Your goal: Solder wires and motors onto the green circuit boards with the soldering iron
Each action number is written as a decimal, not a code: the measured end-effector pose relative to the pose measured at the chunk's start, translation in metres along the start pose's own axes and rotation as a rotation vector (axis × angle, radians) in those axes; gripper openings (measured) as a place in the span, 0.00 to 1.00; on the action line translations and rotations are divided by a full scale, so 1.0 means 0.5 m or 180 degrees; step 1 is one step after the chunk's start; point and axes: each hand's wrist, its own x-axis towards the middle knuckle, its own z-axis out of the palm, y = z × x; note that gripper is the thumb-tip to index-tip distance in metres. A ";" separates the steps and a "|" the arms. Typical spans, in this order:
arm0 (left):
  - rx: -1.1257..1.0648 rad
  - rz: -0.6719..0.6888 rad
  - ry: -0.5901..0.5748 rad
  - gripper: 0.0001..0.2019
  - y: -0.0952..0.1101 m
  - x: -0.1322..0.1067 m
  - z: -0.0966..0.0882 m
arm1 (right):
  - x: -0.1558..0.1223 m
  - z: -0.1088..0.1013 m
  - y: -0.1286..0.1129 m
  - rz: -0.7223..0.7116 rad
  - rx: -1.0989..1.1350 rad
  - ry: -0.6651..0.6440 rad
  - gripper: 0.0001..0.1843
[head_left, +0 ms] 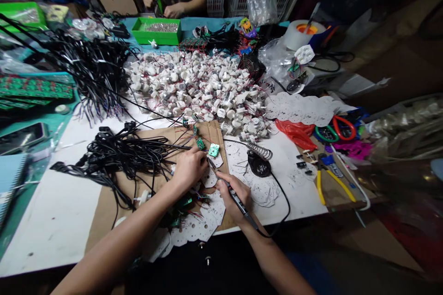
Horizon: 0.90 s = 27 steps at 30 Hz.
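My right hand point(234, 193) grips a black soldering iron point(228, 186) like a pen, its tip at the edge of a white round board point(216, 161) by my left fingertips. My left hand point(188, 168) is closed, pinching something small I cannot make out against that board on the brown cardboard point(145, 189). A small green circuit board point(213, 150) lies just beyond the fingers, with more green boards point(198, 140) on thin wires behind it. White perforated discs point(197, 226) lie stacked under my wrists.
A large heap of white parts with red wires point(200, 90) fills the middle. Black cable bundles point(117, 152) lie left, a soldering stand point(259, 159) and yellow-handled pliers point(327, 179) right. Another person's hands point(173, 9) work behind a green tray point(161, 30).
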 end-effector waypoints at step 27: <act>0.0250 0.0256 0.0278 0.13 0.007 -0.013 -0.032 | -0.037 -0.009 0.012 0.0217 0.0445 0.0598 0.14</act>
